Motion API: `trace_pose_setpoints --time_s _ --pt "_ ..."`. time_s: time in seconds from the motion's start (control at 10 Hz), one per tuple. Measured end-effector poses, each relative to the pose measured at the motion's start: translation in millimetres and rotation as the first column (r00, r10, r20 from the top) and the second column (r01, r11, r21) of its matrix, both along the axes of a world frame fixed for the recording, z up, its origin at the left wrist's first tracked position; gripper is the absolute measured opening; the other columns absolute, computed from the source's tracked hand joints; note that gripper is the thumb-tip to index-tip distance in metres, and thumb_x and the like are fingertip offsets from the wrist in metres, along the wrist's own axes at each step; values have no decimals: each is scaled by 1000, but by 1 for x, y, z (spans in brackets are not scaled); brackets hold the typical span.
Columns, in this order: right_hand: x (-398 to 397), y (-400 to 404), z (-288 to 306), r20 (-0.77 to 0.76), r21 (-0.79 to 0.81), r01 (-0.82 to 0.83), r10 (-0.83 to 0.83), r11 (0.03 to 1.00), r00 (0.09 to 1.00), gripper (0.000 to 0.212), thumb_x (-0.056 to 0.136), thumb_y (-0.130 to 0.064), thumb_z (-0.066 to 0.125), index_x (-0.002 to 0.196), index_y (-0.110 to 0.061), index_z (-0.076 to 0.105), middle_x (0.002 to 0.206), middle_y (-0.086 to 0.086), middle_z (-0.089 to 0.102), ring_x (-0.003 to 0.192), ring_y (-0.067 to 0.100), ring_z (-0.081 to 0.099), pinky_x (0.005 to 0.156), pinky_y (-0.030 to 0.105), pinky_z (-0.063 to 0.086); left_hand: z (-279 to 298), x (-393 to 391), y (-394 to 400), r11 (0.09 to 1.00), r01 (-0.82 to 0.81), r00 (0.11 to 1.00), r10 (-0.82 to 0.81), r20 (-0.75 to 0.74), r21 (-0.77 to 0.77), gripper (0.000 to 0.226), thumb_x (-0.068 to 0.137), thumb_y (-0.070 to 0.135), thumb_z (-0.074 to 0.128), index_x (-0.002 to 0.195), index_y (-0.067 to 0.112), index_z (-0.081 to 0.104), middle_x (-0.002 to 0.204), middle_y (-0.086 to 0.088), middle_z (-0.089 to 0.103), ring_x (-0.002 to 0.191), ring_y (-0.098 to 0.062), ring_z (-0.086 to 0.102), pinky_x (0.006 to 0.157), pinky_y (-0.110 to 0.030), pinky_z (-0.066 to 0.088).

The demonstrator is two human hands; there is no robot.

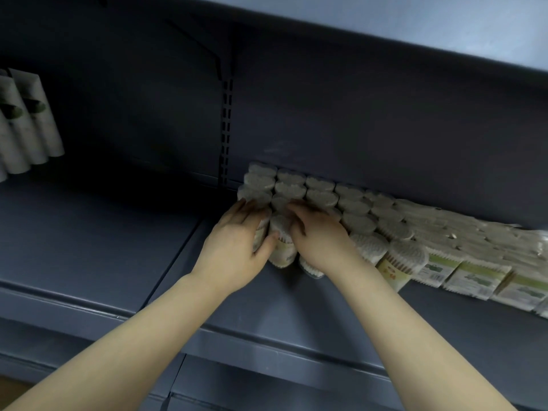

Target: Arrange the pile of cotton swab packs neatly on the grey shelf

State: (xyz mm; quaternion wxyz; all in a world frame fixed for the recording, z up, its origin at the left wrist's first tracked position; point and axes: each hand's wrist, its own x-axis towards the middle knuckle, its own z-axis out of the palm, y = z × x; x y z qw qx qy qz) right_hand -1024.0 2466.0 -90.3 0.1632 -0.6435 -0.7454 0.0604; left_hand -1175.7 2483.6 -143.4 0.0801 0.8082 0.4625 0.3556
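You stand at a retail shop display: a grey shelf [267, 307] of metal gondola type, its back panel carrying a slotted upright [226, 129] for adjustable brackets. Identical cotton swab packs [320, 197] in labelled wrappers stand in rows at the shelf's rear edge, and pale boxed goods [26, 123] line the far left.

No wording can be read anywhere. The flat cotton swab packs [474, 277] at the right carry white-and-green labels, and one round tub [398, 262] beside them a cream label with a reddish mark (possibly characters), but all of it is too blurred to make out. The rolls [26, 120] at far left show only dark patches.
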Motion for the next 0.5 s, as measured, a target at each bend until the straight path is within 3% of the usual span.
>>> trace_pose_setpoints --time_s 0.3,0.5 --pt "0 0 -3 2 16 8 -8 1000 1000 43 96 -18 34 139 -21 36 143 -1 42 128 16 39 89 21 28 0 4 -6 997 -61 997 63 -50 42 55 85 47 37 113 6 61 118 -15 61 117 -36 52 96 -44 45" --pt "4 3 -2 -95 62 0 6 998 995 43 91 -11 42 134 -16 45 137 6 49 123 22 45 90 23 33 2 4 -1 993 -51 998 54 -28 107 44 85 41 38 100 7 62 106 -11 64 103 -33 57 91 -43 46"
